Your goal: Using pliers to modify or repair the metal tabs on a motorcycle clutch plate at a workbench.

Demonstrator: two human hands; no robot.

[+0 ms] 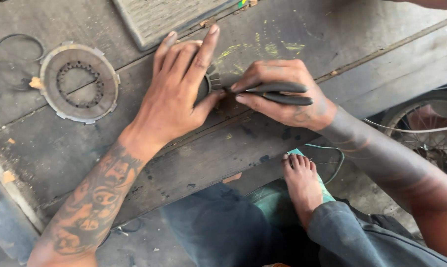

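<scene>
Right hand [282,96] grips one pair of black-handled pliers [277,93]; left hand [181,84], fingers spread, presses one toothed part [212,81]; one clutch plate [79,81] lies apart.

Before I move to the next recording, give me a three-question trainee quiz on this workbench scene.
1. True or false: the right hand grips black-handled pliers.
2. The left hand presses on: A) the small round toothed metal part, B) the thin wire ring.
3. What lies on the worn wooden bench, left of both hands?

Key: 1 true. 2 A. 3 The large flat round clutch plate with toothed centre hole.
</scene>
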